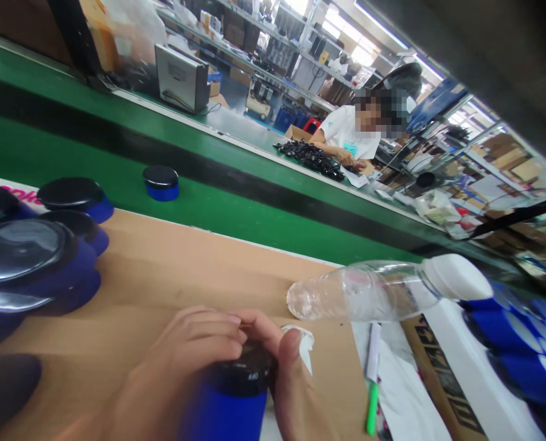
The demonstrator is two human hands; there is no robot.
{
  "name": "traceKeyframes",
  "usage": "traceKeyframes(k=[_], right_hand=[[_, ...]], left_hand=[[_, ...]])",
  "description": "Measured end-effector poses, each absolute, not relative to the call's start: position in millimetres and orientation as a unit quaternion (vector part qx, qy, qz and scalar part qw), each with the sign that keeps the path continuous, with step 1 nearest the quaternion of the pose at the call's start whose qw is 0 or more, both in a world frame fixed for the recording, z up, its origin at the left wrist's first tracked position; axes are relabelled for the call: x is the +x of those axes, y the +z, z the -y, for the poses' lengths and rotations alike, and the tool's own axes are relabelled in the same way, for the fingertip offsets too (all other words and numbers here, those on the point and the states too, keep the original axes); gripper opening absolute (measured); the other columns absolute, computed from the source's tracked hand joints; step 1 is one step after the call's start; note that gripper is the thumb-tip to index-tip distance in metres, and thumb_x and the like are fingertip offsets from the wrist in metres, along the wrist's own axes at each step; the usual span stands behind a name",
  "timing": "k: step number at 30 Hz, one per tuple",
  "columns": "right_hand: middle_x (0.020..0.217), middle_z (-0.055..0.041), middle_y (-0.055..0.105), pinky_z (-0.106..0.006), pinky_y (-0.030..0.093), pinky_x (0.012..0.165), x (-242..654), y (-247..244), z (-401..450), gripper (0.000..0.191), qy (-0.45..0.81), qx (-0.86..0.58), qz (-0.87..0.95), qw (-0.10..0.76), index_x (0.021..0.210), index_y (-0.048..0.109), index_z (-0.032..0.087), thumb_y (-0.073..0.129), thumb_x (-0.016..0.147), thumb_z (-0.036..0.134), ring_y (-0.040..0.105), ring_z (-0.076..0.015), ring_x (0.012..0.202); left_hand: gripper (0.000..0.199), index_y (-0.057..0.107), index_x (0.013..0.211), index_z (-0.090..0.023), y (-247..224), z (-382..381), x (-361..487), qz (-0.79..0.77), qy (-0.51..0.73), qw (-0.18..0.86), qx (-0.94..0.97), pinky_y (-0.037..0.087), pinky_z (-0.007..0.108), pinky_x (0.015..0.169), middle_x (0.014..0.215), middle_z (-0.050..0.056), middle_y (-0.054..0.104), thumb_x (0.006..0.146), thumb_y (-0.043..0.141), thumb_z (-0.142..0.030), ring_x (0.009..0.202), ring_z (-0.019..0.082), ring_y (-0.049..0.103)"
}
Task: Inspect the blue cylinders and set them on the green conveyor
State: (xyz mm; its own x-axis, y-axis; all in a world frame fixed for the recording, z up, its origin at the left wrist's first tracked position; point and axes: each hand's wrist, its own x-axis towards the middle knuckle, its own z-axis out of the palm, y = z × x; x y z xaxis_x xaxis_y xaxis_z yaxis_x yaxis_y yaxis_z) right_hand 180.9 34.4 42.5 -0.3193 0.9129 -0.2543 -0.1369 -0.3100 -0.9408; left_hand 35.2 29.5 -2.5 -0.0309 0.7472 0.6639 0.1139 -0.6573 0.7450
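Observation:
Upright in front of me is a blue device with a black top (239,407), small white lettering showing on the black part. My left hand (185,355) lies over its top and left side, fingers bent together on the black part. Around the right side curls my right hand (294,383), thumb near me and fingers reaching behind the top. A white cloth or tissue (306,346) shows beside the right thumb; whether the hand holds it I cannot tell. The device's lower end is out of frame.
Several similar blue-and-black devices (75,195) stand at left. One more device (161,182) is on the green conveyor (236,214). A plastic bottle (378,291) lies right, above a green-and-white pen (373,380). Blue items (521,343) fill the far right. Across the conveyor a person (346,131) handles black parts.

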Motion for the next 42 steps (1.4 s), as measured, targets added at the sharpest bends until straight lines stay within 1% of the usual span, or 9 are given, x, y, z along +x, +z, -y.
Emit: traceKeyframes(k=[4,8,10,20,24,28,31,35,42], right_hand=[[0.135,-0.0028,0.074,-0.033,0.049,0.113,183,40,-34,0.055,0.651,-0.423,0.490,0.395,0.136,0.062,0.032,0.070,0.094,0.066,0.067,-0.0186,0.130],[0.149,-0.0061,0.063,-0.043,0.042,0.124,180,35,-37,0.096,0.707,-0.398,0.469,0.349,0.140,0.049,0.034,0.103,0.062,0.041,0.058,-0.0261,0.143],[0.148,-0.0074,0.062,-0.048,0.043,0.124,175,35,-39,0.095,0.732,-0.388,0.440,0.345,0.130,0.050,0.033,0.106,0.053,0.036,0.060,-0.0293,0.142],[0.140,-0.0029,0.064,-0.042,0.049,0.116,174,31,-35,0.082,0.719,-0.370,0.448,0.382,0.132,0.056,0.034,0.101,0.063,0.038,0.063,-0.0267,0.134],[0.136,-0.0050,0.069,-0.037,0.051,0.112,175,29,-30,0.054,0.683,-0.403,0.458,0.401,0.135,0.059,0.031,0.076,0.092,0.059,0.066,-0.0231,0.127],[0.136,-0.0092,0.070,-0.045,0.049,0.116,178,30,-32,0.056,0.681,-0.447,0.447,0.370,0.133,0.059,0.028,0.052,0.099,0.073,0.068,-0.0264,0.126],[0.146,-0.0092,0.063,-0.043,0.044,0.120,181,28,-33,0.059,0.688,-0.405,0.478,0.366,0.140,0.051,0.030,0.065,0.096,0.066,0.060,-0.0261,0.137],[0.146,-0.0104,0.059,-0.039,0.054,0.107,183,25,-32,0.097,0.727,-0.384,0.461,0.334,0.146,0.040,0.031,0.096,0.067,0.039,0.065,-0.0277,0.126],[0.151,0.0000,0.060,-0.035,0.043,0.120,180,14,-32,0.082,0.750,-0.246,0.425,0.443,0.142,0.057,0.037,0.094,0.070,0.019,0.058,-0.0222,0.142]], left_hand=[[0.018,0.056,0.125,-0.022,-5,-35,18,-0.324,0.540,0.204,0.750,0.044,0.026,0.117,0.123,0.002,0.059,0.108,0.050,-0.024,0.121,0.018,0.059],[0.040,0.056,0.128,-0.027,-8,-34,10,-0.355,0.512,0.221,0.751,0.043,0.019,0.114,0.123,0.002,0.060,0.109,0.042,-0.059,0.119,0.017,0.061],[0.050,0.056,0.131,-0.032,-7,-29,15,-0.384,0.521,0.268,0.713,0.042,0.022,0.113,0.125,0.001,0.060,0.106,0.036,-0.071,0.119,0.019,0.059],[0.039,0.054,0.135,-0.027,-9,-37,6,-0.356,0.486,0.241,0.761,0.041,0.015,0.117,0.129,0.002,0.057,0.111,0.040,-0.054,0.124,0.016,0.059],[0.026,0.055,0.131,-0.024,-9,-41,2,-0.354,0.472,0.198,0.782,0.044,0.014,0.115,0.126,0.004,0.057,0.104,0.055,-0.026,0.121,0.014,0.060],[0.037,0.055,0.131,-0.025,-5,-39,4,-0.350,0.466,0.211,0.785,0.044,0.010,0.112,0.127,0.002,0.058,0.096,0.056,-0.013,0.121,0.012,0.060],[0.036,0.055,0.131,-0.026,-6,-39,2,-0.350,0.469,0.232,0.777,0.047,0.013,0.111,0.127,0.004,0.059,0.097,0.058,-0.015,0.123,0.014,0.060],[0.033,0.055,0.132,-0.028,-14,-40,0,-0.348,0.462,0.245,0.778,0.055,0.021,0.107,0.128,0.005,0.060,0.100,0.056,-0.023,0.122,0.019,0.062],[0.031,0.055,0.127,-0.029,-21,-34,10,-0.390,0.506,0.264,0.722,0.053,0.024,0.109,0.124,0.003,0.063,0.097,0.058,-0.022,0.122,0.019,0.062]])
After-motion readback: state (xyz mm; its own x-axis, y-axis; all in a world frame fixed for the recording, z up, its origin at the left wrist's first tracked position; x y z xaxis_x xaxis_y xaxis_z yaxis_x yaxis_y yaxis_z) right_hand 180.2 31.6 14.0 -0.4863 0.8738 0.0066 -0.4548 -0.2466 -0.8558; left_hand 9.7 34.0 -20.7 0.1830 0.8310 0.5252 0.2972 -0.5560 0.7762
